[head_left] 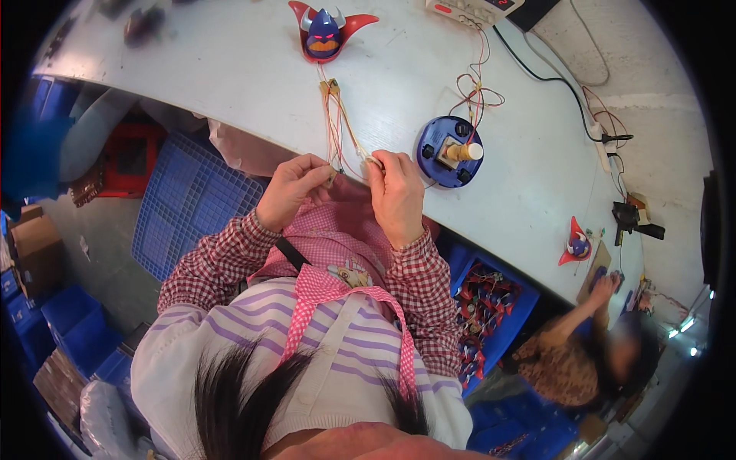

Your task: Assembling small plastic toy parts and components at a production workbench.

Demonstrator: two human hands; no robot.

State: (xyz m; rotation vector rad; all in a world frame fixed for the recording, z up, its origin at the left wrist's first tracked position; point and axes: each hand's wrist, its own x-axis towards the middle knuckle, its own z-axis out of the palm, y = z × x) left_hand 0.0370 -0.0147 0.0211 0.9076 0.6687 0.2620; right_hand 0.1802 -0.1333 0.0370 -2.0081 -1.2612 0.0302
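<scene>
Near the table's front edge, my left hand (297, 188) is closed in a pinch on the end of a thin wire; the tip between the fingers is too small to make out. My right hand (397, 198) grips the lower part of a bundle of red, white and yellowish wires (336, 123). The bundle runs up to a toy head (322, 37), purple-blue with silver horns and a red collar, lying face up. Small brown pieces (330, 87) sit on the wires below it. Right of my hands stands a round blue base (431, 142) with a cream knob on top.
A power supply box (471, 9) at the far edge has wires leading to the blue base. Below the table's right side is a blue bin (517, 307) of toy parts. Another toy head (576, 244) lies farther right, near a co-worker (583, 353). Blue crates (192, 203) stand at left.
</scene>
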